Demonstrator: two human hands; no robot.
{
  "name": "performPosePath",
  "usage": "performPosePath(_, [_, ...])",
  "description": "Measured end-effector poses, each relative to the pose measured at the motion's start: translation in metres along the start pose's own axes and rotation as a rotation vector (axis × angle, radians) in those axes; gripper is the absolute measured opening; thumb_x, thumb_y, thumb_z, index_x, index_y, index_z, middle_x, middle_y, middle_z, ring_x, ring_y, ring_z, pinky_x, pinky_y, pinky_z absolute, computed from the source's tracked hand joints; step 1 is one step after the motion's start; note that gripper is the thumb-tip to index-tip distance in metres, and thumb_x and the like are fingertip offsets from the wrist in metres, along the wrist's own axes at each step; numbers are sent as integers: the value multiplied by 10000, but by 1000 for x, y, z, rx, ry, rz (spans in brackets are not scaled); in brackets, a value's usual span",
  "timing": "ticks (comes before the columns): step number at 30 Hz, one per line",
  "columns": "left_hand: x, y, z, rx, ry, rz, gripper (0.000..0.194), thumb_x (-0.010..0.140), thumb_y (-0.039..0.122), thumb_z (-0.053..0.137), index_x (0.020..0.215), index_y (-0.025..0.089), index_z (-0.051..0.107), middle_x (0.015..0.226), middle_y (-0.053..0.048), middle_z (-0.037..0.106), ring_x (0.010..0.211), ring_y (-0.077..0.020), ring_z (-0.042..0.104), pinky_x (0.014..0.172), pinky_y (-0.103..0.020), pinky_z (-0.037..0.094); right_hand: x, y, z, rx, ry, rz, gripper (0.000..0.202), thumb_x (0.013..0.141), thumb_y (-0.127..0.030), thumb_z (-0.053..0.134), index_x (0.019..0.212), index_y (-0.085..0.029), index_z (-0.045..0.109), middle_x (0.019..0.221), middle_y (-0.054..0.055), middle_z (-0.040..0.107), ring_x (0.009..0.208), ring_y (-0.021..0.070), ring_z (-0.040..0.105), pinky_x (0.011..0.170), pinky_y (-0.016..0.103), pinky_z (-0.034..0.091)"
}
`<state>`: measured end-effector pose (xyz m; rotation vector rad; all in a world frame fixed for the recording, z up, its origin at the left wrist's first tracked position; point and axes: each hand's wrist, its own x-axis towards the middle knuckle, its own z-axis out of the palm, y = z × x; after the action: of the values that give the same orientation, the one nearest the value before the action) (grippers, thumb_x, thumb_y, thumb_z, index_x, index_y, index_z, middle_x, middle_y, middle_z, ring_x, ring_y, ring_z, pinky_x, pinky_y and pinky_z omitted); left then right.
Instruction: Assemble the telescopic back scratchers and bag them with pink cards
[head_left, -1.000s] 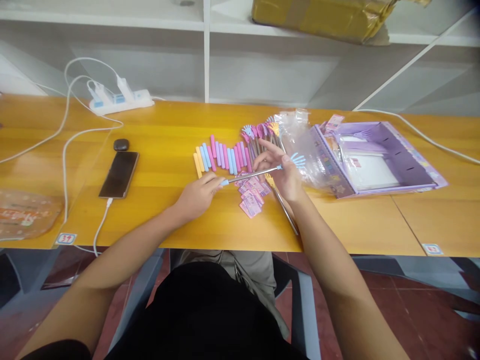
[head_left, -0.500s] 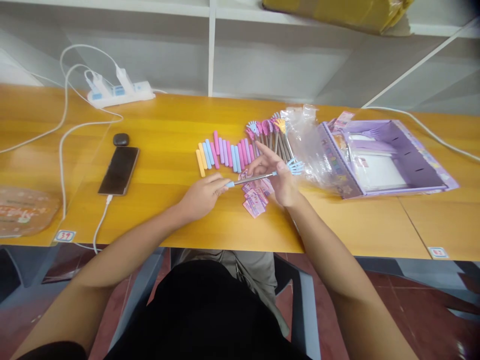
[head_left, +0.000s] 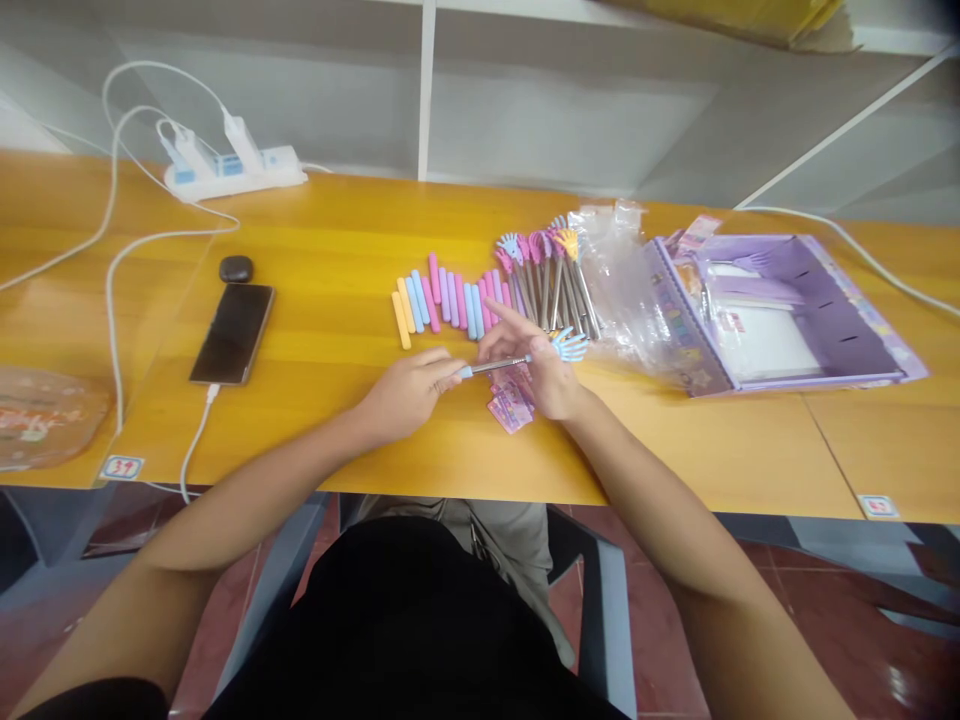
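Both hands (head_left: 409, 395) (head_left: 551, 385) closed on blue-headed backscratcher (head_left: 498, 366)

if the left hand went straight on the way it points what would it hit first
The left hand would probably meet the right hand near the head of the scratcher both hold; pink cards seem lower, though depth is unclear.

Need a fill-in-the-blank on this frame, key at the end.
1. The left hand and right hand hold one rod with a ____ hand-shaped head.
2. The black phone lies to the ____ of the row of sticks.
3. The open box stands to the ____ of the clear bags.
Key: blue; left; right
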<state>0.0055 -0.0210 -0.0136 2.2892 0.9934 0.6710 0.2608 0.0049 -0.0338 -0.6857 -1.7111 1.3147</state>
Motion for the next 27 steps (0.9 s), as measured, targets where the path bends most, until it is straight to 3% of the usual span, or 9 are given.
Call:
performPosePath(10, [-1, 3, 0, -18, -18, -18, 299, 1152, 316, 436, 984, 203, 656, 969, -49, 659, 877, -198, 618, 831, -345, 494, -2, 1, 3, -86, -62, 57, 817, 1082, -806, 283, 1737, -336, 414, 1121, 87, 682, 743, 209, 605, 649, 370, 594])
performPosePath(22, [-2, 1, 6, -35, -14, 4, 353, 1169, 376, 420, 1030, 200, 692, 964, -53, 657, 871, -196, 619, 825, -336, 501, -4, -4, 5, -72, -142, 21, 780, 1119, -764, 267, 1718, -303, 459, 1080, 65, 654, 726, 173, 582, 645, 331, 541])
performPosePath(25, [0, 1, 7, -69, 1, 9, 370, 1172, 409, 407, 1081, 200, 699, 990, -61, 679, 909, -207, 641, 849, -345, 513, -1, -18, -5, -191, -148, 44, 742, 1132, -738, 272, 1656, -290, 546, 1091, 79, 687, 812, 199, 634, 736, 358, 582])
performPosePath(27, [3, 0, 5, -89, 0, -12, 395, 1176, 439, 386, 1089, 202, 689, 993, -60, 691, 929, -212, 656, 862, -350, 520, 3, -30, -21, -285, -164, 90, 669, 1129, -713, 374, 1580, -288, 624, 1107, 87, 724, 907, 226, 677, 821, 390, 607])
